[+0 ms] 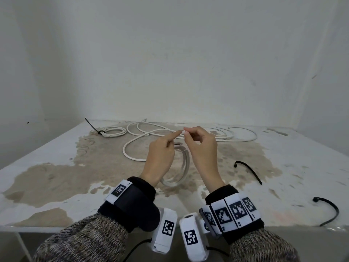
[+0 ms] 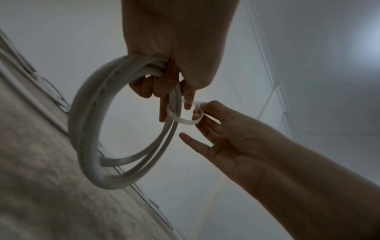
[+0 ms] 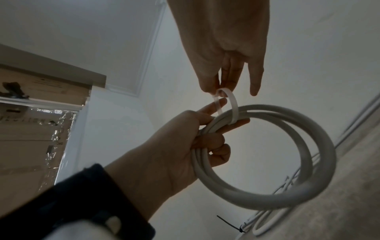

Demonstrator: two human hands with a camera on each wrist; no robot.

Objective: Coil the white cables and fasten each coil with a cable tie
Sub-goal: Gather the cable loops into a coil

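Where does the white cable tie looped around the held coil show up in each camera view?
Head: white cable tie only a tip, pinched between both hands above centre.
Left wrist: centre right, loop beside the coil.
Right wrist: upper centre, arching over the coil.
Shared landmark: the held white cable coil.

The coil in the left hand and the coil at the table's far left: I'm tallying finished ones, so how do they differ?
The held coil hangs upright in the left hand; the far coil lies flat on the table. The held coil's white tie, pinched by the right hand, is a loose loop; the far coil's black tie looks cinched. Both are white cable.
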